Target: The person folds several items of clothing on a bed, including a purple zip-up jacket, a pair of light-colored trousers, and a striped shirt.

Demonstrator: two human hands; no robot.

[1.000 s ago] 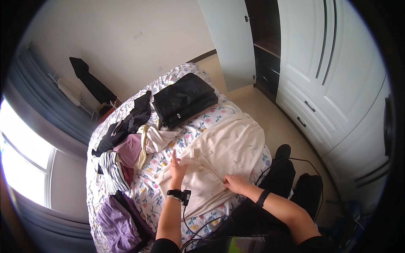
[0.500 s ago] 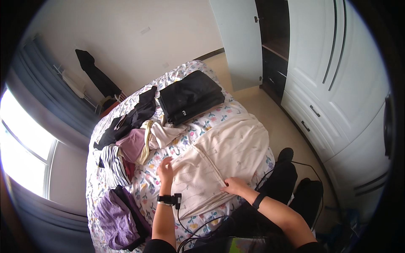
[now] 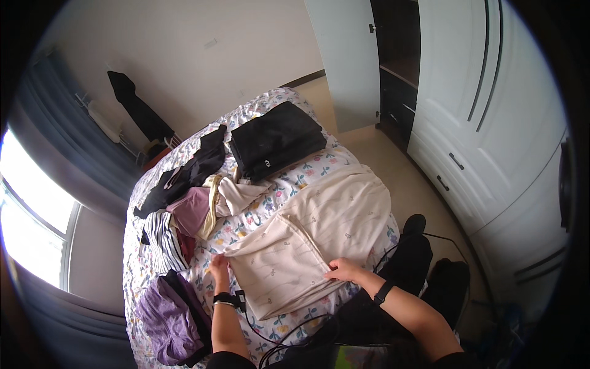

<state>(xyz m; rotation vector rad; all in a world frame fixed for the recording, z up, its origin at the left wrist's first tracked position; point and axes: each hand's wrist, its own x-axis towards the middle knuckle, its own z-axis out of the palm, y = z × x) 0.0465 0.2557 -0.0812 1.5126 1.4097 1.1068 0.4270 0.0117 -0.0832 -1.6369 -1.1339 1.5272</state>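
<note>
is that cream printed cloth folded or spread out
Partly folded: the cream printed cloth shows an overlapping edge across its middle, running to the right hand; the far part lies spread.

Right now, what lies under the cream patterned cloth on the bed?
White floral bedding shows along the edges of the cream patterned cloth; whatever lies directly beneath is hidden.

Daylight from window point(image 3: 34, 227) at left, panes blown out white. Rest moderately dim, shadows soft. Cream fabric point(image 3: 279, 261) exposed fine; black folded clothing point(image 3: 276, 140) loses detail. Left hand point(image 3: 218, 268) slightly soft. Strong fisheye: wardrobe point(image 3: 458, 123) lines bend, rim black with bluish fringe, lower right murky.
</note>
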